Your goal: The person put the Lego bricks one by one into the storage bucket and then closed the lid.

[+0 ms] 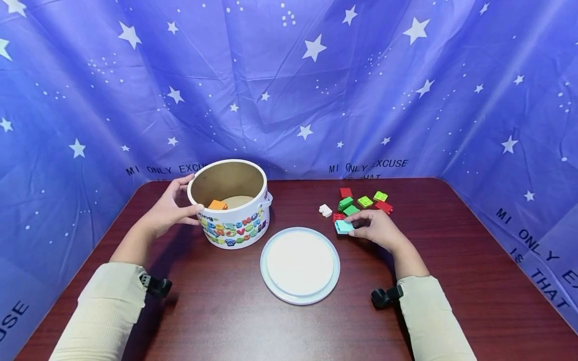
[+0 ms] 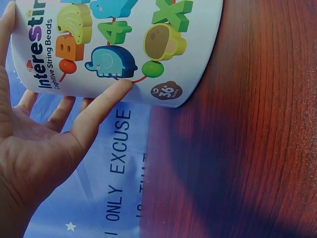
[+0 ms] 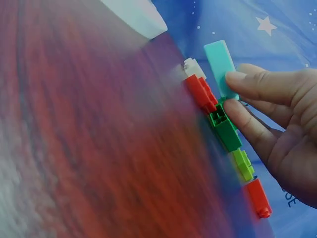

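Observation:
A light blue toy brick (image 1: pixel 344 227) is pinched between the thumb and fingers of my right hand (image 1: pixel 378 229); the right wrist view shows this brick (image 3: pixel 220 67) raised beside the others. My left hand (image 1: pixel 169 208) touches the side of a round white bucket (image 1: pixel 235 228) printed with colourful letters, thumb near its rim. In the left wrist view the fingers spread against the bucket wall (image 2: pixel 124 29). An orange brick (image 1: pixel 218 205) shows inside the bucket; part of its floor is hidden by the front wall.
Several loose bricks lie beyond my right hand: a white brick (image 1: pixel 325 210), green bricks (image 1: pixel 345 203), lime bricks (image 1: pixel 365 202) and red bricks (image 1: pixel 384 207). A round white lid (image 1: pixel 300 263) lies flat on the dark wood table (image 1: pixel 217 311). A starry blue curtain (image 1: pixel 289 90) hangs behind.

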